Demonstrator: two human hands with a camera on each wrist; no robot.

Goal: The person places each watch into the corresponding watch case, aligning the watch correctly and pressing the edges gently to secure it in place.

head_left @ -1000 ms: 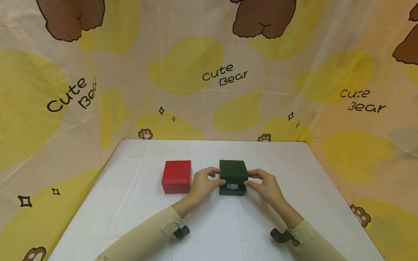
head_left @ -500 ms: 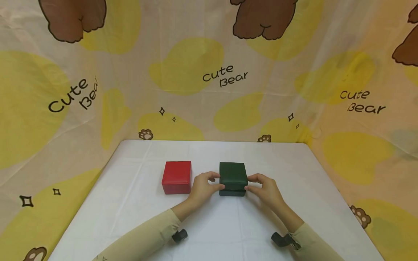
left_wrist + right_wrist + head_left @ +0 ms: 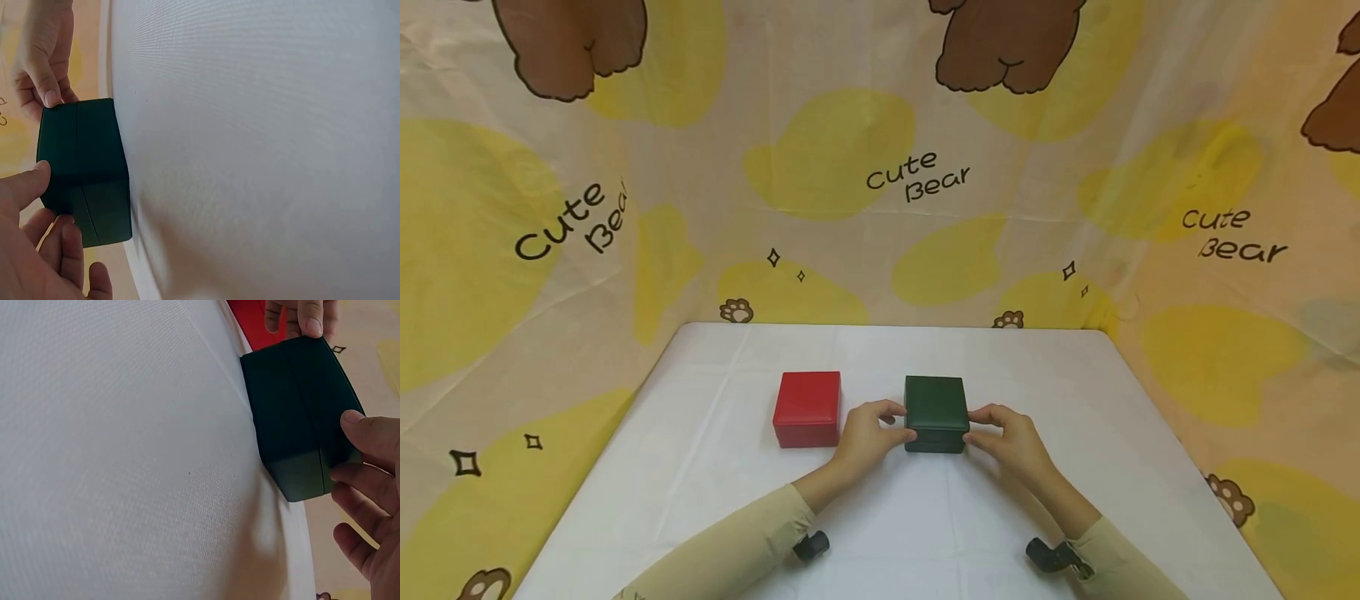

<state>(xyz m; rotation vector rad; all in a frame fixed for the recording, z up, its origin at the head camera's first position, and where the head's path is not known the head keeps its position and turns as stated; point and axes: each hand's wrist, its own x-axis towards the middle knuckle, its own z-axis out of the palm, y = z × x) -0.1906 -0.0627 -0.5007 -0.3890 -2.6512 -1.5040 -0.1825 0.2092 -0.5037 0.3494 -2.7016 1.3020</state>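
Observation:
A dark green box (image 3: 936, 404) stands on the white table with its lid down; in the left wrist view a thin seam line runs round the green box (image 3: 94, 169). My left hand (image 3: 867, 433) holds the lid at its left side, thumb at the front corner and fingers along the side. On the opposite side my right hand (image 3: 1013, 437) grips the lid the same way, as the right wrist view of my right hand (image 3: 375, 469) also shows. What lies inside the box is hidden. A closed red box (image 3: 807, 408) sits to the left, close beside my left hand.
The white table (image 3: 895, 533) reaches back to a patterned cloth wall (image 3: 820, 167) with bears and lettering. More of this cloth hangs at both sides. Small black devices (image 3: 1048, 554) are strapped at both wrists.
The green lid has come down onto its base, closing the gap where a greyish-white item showed a second ago. Both hands have lowered slightly with it. The red box stays put.

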